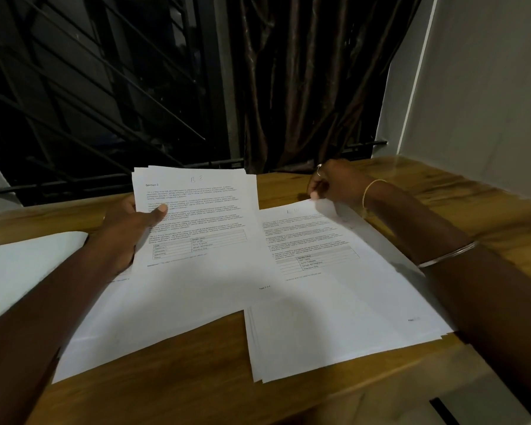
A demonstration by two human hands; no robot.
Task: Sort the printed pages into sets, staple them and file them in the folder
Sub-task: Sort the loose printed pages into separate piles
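Your left hand (pixel 126 231) grips the stack (pixel 196 210), thumb on top, raised off the table (pixel 442 204), likely for reading headings. Your right hand (pixel 331 185) pinches the top sheet (pixel 319 240) of the pile (pixel 288 363), probably laying it there.

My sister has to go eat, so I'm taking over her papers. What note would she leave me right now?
Left hand grips a sheaf of pages, top one marked B 8.
Right hand pinches the far corner of the top sheet of the pile on the table.
Done: sorting is under way.
Left to do: finish the sets, staple, file. No stapler in view; the white cover at far left may be the folder.
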